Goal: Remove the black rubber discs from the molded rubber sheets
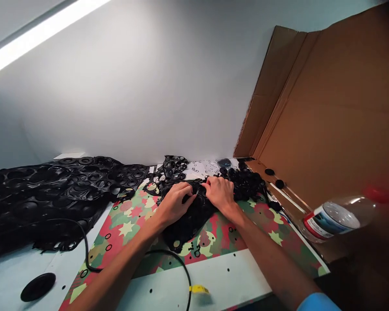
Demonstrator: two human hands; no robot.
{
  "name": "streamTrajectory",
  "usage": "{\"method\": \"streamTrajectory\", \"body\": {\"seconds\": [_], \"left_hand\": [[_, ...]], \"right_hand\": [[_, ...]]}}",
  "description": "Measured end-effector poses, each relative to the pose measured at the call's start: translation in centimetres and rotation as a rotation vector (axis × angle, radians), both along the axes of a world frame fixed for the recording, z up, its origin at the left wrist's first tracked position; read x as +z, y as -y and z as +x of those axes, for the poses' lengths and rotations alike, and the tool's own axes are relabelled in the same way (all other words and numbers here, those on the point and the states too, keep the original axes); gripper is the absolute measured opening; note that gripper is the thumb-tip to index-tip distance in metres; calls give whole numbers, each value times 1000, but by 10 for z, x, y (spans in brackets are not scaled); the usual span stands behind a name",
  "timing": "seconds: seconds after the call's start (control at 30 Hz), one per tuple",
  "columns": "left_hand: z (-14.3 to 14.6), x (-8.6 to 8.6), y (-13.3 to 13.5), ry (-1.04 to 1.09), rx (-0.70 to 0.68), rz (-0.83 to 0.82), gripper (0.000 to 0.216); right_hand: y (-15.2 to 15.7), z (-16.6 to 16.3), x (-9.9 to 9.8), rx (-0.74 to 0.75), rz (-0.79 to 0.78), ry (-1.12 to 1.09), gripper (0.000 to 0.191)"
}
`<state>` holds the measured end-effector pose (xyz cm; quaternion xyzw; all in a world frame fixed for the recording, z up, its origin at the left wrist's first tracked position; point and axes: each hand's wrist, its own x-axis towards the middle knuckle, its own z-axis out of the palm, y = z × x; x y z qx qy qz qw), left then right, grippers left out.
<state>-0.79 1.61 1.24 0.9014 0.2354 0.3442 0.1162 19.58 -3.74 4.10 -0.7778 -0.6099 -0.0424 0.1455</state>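
Black rubber sheet (189, 216) is pinched by my left hand (175, 203) and right hand (221, 193); pressing it flat against the counter (227, 276) should free discs cleanly.

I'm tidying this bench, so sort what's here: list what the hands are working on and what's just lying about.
In hand:
- left hand and right hand, both pressing on the black rubber sheet
- pile of punched black discs

Lying about:
- plastic bottle
- cardboard box
- heap of used sheets
- black cable
- loose disc
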Motion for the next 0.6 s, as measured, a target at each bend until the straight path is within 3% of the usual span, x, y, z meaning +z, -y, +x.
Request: {"method": "streamTrajectory", "body": {"seconds": [0.13,0.23,0.43,0.53,0.6], "left_hand": [[-6,7,-5,-199,-37,167,5],[-6,14,-5,-266,-52,285,15],[-27,22,17,-112,-63,480,36],[-43,14,28,-47,-114,602,41],[-48,6,34,48,-64,588,42]], "right_hand": [[1,1,-4,5,0,-26,29],[1,3,-6,2,-1,-40,29],[0,5,-6,-1,-4,-61,27],[0,2,-7,13,-1,-72,27],[-1,0,-7,23,1,-79,27]]}}
